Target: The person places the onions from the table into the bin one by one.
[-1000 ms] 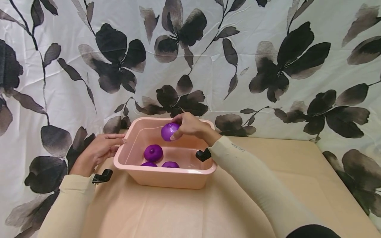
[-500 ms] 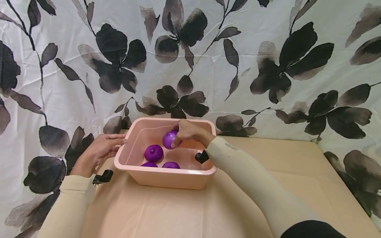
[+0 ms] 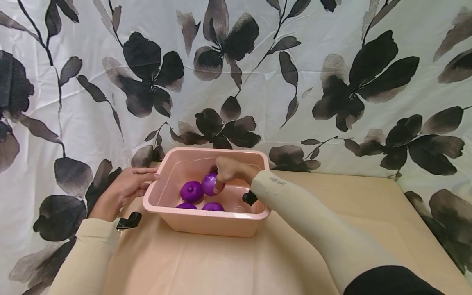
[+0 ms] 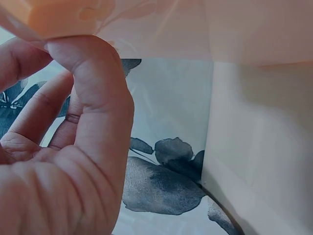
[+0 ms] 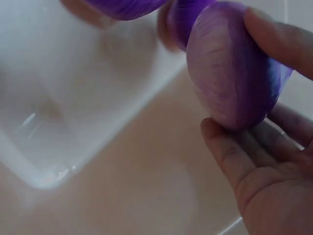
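In the head view, a pink plastic tub point(image 3: 206, 223) stands on the table with several purple onions in it. My right hand point(image 3: 230, 170) reaches inside and holds one glossy purple onion point(image 3: 209, 183) by thumb and fingers; the right wrist view shows this onion point(image 5: 230, 68) between the thumb above and fingertips below. Left of it lies a second onion point(image 3: 191, 191) with a small nub on top. Two more, an onion point(image 3: 213, 206) and another onion point(image 3: 186, 205), are partly hidden behind the front wall. My left hand point(image 3: 123, 186) touches the tub's left rim with extended fingers.
A tan cover point(image 3: 332, 205) lies over the table under the tub. Close behind hangs a white cloth point(image 3: 273, 94) printed with dark flowers. The tub's floor point(image 5: 142, 161) shows beside the held onion in the right wrist view.
My right hand has lowered the held onion from near the back rim deeper into the tub, beside the nubbed onion. My left hand stays at the left rim.
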Action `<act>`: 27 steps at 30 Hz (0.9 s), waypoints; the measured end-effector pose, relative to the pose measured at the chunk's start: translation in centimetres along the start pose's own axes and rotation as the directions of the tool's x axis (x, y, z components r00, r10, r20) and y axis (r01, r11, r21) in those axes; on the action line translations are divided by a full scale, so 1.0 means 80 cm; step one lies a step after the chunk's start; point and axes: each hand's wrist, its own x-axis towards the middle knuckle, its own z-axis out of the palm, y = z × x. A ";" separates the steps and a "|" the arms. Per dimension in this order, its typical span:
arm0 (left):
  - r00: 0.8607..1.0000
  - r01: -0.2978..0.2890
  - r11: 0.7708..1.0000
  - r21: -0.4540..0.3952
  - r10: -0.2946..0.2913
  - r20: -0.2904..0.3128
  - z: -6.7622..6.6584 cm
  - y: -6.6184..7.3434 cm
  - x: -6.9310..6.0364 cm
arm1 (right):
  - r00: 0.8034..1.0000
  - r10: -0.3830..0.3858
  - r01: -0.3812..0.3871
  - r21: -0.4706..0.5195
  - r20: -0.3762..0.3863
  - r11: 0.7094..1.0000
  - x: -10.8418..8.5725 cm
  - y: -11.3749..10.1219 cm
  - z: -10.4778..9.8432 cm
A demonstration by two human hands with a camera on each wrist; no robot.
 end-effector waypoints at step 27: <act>1.000 -0.015 0.999 0.028 0.015 -0.006 -0.003 0.000 0.001 | 0.994 0.040 -0.027 -0.120 0.104 0.992 0.023 0.005 0.018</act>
